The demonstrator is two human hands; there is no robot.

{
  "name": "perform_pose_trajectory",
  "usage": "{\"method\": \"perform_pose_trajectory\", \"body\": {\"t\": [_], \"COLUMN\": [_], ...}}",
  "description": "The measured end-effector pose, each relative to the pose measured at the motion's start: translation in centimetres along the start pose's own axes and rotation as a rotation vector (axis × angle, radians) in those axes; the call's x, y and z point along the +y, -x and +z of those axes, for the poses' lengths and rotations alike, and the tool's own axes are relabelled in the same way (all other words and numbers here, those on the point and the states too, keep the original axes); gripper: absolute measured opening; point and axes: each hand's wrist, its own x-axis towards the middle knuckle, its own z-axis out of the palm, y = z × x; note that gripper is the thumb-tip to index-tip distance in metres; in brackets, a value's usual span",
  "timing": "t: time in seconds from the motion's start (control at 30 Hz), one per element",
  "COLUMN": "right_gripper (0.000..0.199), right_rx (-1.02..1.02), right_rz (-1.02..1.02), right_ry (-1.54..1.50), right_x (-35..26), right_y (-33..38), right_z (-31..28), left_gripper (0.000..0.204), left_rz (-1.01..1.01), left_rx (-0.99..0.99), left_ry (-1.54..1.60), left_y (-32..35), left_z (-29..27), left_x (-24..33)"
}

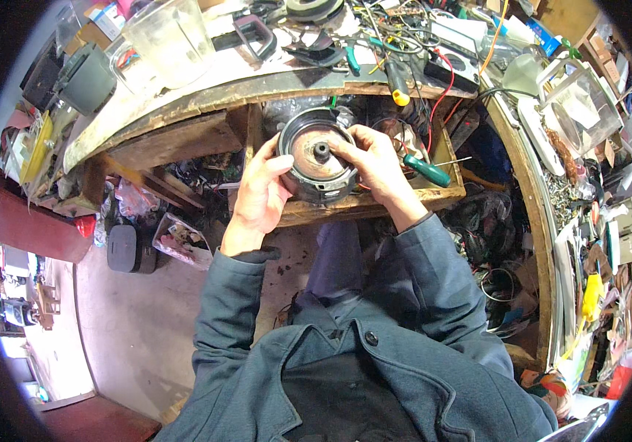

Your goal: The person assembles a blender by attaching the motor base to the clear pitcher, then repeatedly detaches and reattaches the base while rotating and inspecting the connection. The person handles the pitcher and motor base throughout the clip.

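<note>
Round part: (321, 156) dark, drum-shaped, rusty brown disc face turned up with a small black hub at centre; held over the open wooden drawer (375, 206), just above its front edge.
Left hand: (260, 193) wrapped round the left rim of the round part, thumb laid on the upper edge, fingers curled under and gripping.
Right hand: (376, 163) clasped on the right rim of the round part, fingertips pressed onto the disc face near the hub, closed on it.
Green-handled screwdriver: (427, 170) lying in the drawer just right of the round part, shaft pointing up and to the right, close beside the right hand but not touching it, as far as can be told.
Drawer edge: worn front board directly below the round part, both wrists crossing it; little free room inside, wires and small parts packed around the round part.
Bench edge: (205, 99) chipped wooden lip running just above the round part, curving down on the left.
Bench top: crowded beyond the round part with a clear plastic jug (172, 40), black clamp-like handle (255, 34), yellow-tipped tool (398, 82), red wire (441, 92); hardly any bare surface.
Right shelf: (544, 243) long curved edge well right of the round part, heaped with clutter, hard to make out near the rim.
Open room: bare floor (132, 324) below and left of the round part, a black box (130, 249) and a tray of scraps (183, 241) at its upper margin.
</note>
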Motion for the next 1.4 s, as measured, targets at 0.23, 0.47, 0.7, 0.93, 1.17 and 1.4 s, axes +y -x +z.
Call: {"method": "perform_pose_trajectory", "body": {"t": [0.23,0.47,0.7,0.93,1.17,1.4], "right_gripper": [0.019,0.013,0.016,0.018,0.020,0.022], "right_rx": [-0.020,0.038,0.185,0.115,0.173,0.236], "right_rz": [-0.083,-0.179,-0.320,-0.302,-0.295,-0.368], "right_ry": [-0.143,-0.179,-0.003,0.012,0.114,0.250], "right_x": [0.5,-0.2,0.1,0.8,0.5,0.4], "right_y": [0.1,1.6,2.3,1.9,2.0,1.7], "right_z": [0.2,0.7,1.2,0.9,1.0,0.8], "left_gripper": [0.067,0.079,0.095,0.101,0.093,0.088], "left_rz": [-0.024,0.036,0.089,0.114,0.121,0.081], "left_rx": [-0.051,-0.121,-0.126,-0.133,-0.082,-0.080], "left_ry": [0.146,0.158,0.121,0.090,0.011,0.132], "left_y": [-0.2,0.3,0.3,0.6,0.5,0.5], "left_z": [-0.4,0.0,0.5,0.4,0.5,0.5], "left_x": [0.3,0.4,0.2,0.5,0.2,0.4]}}
